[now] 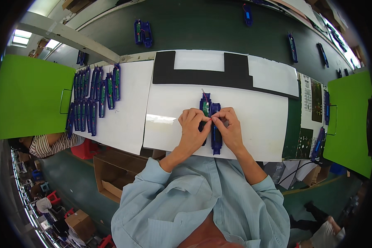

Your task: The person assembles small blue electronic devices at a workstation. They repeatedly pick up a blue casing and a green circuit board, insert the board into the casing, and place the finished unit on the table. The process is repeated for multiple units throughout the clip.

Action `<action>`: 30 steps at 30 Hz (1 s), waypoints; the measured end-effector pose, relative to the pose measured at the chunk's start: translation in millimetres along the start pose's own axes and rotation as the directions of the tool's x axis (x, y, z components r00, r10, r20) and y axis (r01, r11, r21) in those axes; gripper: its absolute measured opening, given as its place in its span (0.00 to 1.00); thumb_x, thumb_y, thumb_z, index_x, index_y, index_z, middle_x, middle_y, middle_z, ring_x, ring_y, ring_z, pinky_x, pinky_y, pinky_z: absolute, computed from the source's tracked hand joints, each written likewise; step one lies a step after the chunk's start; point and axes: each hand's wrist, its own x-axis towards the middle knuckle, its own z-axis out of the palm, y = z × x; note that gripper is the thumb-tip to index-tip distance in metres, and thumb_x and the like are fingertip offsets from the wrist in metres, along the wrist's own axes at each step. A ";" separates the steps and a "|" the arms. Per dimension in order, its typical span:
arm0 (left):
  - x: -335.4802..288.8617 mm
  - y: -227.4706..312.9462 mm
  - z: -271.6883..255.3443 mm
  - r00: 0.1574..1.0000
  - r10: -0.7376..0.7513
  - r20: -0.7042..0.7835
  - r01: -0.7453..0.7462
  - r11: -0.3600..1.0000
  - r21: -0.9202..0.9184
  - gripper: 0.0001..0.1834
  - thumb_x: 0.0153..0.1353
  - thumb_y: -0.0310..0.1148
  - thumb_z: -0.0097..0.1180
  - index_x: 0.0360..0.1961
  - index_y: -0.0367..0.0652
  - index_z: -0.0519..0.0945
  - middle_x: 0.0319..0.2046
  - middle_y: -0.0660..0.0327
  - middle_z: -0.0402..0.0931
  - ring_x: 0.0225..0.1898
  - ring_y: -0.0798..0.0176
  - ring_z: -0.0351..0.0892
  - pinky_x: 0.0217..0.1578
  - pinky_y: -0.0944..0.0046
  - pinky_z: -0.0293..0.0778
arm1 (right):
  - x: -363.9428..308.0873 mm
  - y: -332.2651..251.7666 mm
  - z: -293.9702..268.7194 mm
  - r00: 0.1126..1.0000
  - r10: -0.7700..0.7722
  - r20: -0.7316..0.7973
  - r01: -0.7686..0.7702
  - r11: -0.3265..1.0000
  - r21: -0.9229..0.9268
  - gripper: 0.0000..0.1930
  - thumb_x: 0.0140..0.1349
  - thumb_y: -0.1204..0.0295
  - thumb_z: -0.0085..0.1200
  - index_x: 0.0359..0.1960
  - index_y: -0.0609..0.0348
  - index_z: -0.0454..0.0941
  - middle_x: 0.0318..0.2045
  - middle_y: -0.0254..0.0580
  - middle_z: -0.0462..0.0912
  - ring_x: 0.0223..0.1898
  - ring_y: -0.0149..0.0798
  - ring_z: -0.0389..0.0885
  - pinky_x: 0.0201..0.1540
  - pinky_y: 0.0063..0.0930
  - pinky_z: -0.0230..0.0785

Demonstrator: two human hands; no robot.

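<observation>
Two long blue plastic housings lie side by side on the white work surface in front of me. The left housing [205, 98] holds a green circuit board [206, 108], with thin wires sticking out at its far end. The right housing [216, 141] is partly covered by my fingers. My left hand [191, 129] lies over the left housing, thumb and forefinger closed at a small red wire [211, 119]. From the other side my right hand [231, 131] pinches at the same wire above the right housing. The fingers hide most of the wire.
Rows of blue housings with green boards [87, 82] lie to the left, beside a green panel [33, 97]. A black frame-shaped sheet [200, 77] lies beyond my hands. More housings lie on the dark green surface [194, 25] and by the right green panel [347, 124]. Another person sits at left.
</observation>
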 end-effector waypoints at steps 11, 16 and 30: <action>-27.3 -3.9 -15.5 0.979 0.193 0.070 -0.205 0.934 0.292 0.10 0.61 0.26 0.66 0.44 0.43 0.84 0.43 0.61 0.78 0.51 0.54 0.76 0.58 0.49 0.63 | 8.8 -11.6 4.4 0.825 -0.449 0.344 0.558 0.744 -0.367 0.09 0.63 0.81 0.63 0.43 0.60 0.80 0.47 0.42 0.84 0.49 0.51 0.79 0.53 0.42 0.76; -22.9 -9.9 -17.6 0.956 0.242 0.163 -0.277 0.930 0.241 0.10 0.60 0.24 0.65 0.44 0.40 0.83 0.43 0.58 0.78 0.51 0.52 0.77 0.54 0.51 0.69 | 7.1 -15.8 6.4 0.819 -0.436 0.373 0.570 0.690 -0.447 0.08 0.63 0.81 0.63 0.43 0.61 0.80 0.48 0.43 0.84 0.49 0.50 0.80 0.52 0.42 0.76; -74.1 -10.6 -17.3 0.950 0.280 0.141 -0.299 0.945 0.133 0.23 0.59 0.36 0.74 0.54 0.41 0.85 0.57 0.56 0.81 0.61 0.52 0.79 0.66 0.45 0.69 | 20.9 -30.5 -2.9 0.854 -0.202 0.480 0.406 0.835 -0.371 0.04 0.62 0.78 0.64 0.36 0.63 0.80 0.50 0.48 0.77 0.51 0.52 0.78 0.54 0.42 0.75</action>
